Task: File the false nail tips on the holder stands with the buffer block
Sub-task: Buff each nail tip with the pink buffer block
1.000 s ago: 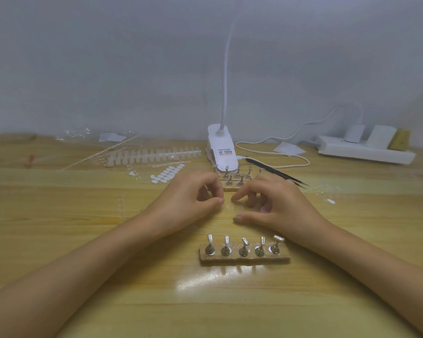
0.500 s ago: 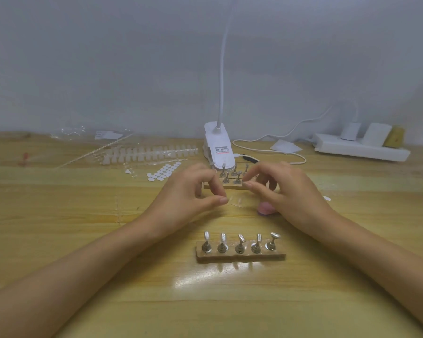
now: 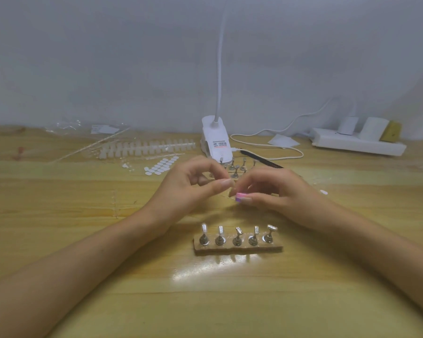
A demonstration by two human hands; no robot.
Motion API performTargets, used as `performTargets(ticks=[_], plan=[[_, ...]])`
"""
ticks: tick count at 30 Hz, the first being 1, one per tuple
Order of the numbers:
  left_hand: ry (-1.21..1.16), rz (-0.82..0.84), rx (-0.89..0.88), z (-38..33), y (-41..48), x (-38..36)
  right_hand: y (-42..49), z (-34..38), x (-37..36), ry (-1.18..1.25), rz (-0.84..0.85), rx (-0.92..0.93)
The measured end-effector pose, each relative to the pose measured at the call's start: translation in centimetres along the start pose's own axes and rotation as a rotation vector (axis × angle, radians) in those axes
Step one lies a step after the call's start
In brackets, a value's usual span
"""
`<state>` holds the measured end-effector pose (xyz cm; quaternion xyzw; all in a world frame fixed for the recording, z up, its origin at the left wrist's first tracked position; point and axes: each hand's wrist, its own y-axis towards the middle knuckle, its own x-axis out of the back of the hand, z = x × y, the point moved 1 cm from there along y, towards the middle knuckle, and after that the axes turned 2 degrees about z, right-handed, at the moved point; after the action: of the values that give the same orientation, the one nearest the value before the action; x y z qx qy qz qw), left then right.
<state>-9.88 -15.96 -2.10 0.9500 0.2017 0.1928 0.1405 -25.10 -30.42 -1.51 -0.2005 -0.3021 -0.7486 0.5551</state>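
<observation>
Nearest the camera, a long cork-coloured holder base (image 3: 238, 248) lay on the pale wooden table (image 3: 83, 276), carrying a row of five small silver metal stands (image 3: 237, 236), each topped with what looked like a clear false nail tip; they were too small to make out in detail. Just beyond it, both bare hands hovered above the table, nearly meeting. The right hand (image 3: 276, 193) pinched a small pink-and-purple buffer block (image 3: 239, 197) between thumb and fingers, only its end showing past the fingertips. The left hand (image 3: 193, 189) was curled with thumb and forefinger pressed together close to the block; whether it held a clear nail tip could not be told. Behind the hands stood a second group of silver stands (image 3: 237, 167), partly hidden, just in front of a white clip-on lamp base (image 3: 216, 142) whose white flexible neck rose out of view. To the left of the lamp lay strips of clear false nail tips (image 3: 147, 146) and a sheet of small white adhesive tabs (image 3: 160, 164). To the right, a black slim tool (image 3: 261, 160) lay beside a white cable (image 3: 279, 148), and a white power strip (image 3: 359, 143) sat against the grey wall.
</observation>
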Motion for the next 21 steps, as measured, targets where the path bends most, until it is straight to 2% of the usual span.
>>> performTargets(ticks=[5,10,13,15,18,21], plan=[[-0.006,-0.014,-0.006,0.3,-0.1,0.0,-0.1,0.9,-1.7,0.203,-0.167,0.016],[0.020,-0.004,-0.009,0.1,-0.2,-0.2,-0.4,1.1,-1.9,0.425,-0.136,-0.071],[0.088,-0.013,-0.051,0.0,-0.2,-0.1,-0.4,0.9,-1.6,0.542,-0.212,-0.131],[0.114,-0.034,-0.070,-0.1,-0.3,-0.1,-0.3,0.7,-1.5,0.581,-0.227,-0.160],[0.135,-0.013,-0.095,-0.3,-0.4,-0.4,-0.2,0.8,-1.8,0.582,-0.102,-0.171],[0.140,-0.004,-0.098,-0.1,-0.2,-0.4,-0.1,0.8,-1.7,0.641,-0.186,-0.174]])
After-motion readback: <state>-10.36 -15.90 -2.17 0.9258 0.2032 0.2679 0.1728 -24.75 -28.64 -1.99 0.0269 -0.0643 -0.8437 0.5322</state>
